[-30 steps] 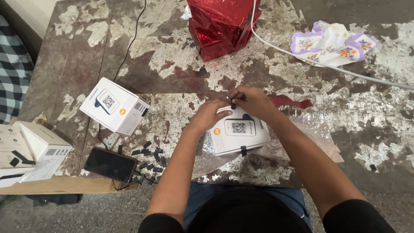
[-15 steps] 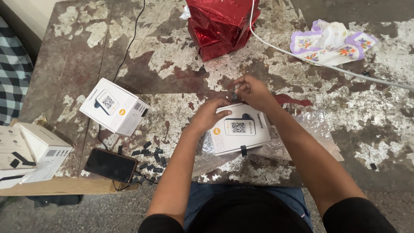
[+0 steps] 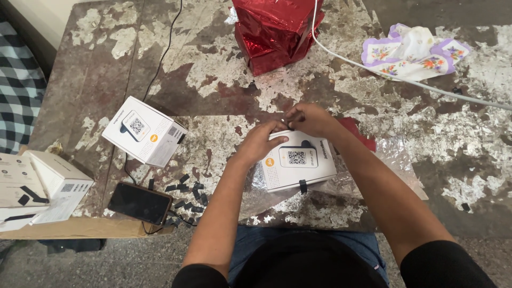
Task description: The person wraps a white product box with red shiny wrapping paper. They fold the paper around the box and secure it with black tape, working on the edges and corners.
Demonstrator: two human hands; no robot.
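A makeshift packing spot: a worn, paint-flaked worktop [image 3: 213, 69] carries white product boxes [image 3: 144, 130], cut black tape bits [image 3: 184, 194] and red foil wrap [image 3: 274, 29].

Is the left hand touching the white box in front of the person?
Touching: the head view shows the left hand resting on the white box's far top edge.

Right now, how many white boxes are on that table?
3 clearly: one under both hands, one left of it, one at the far left edge. More may lie partly cropped there.
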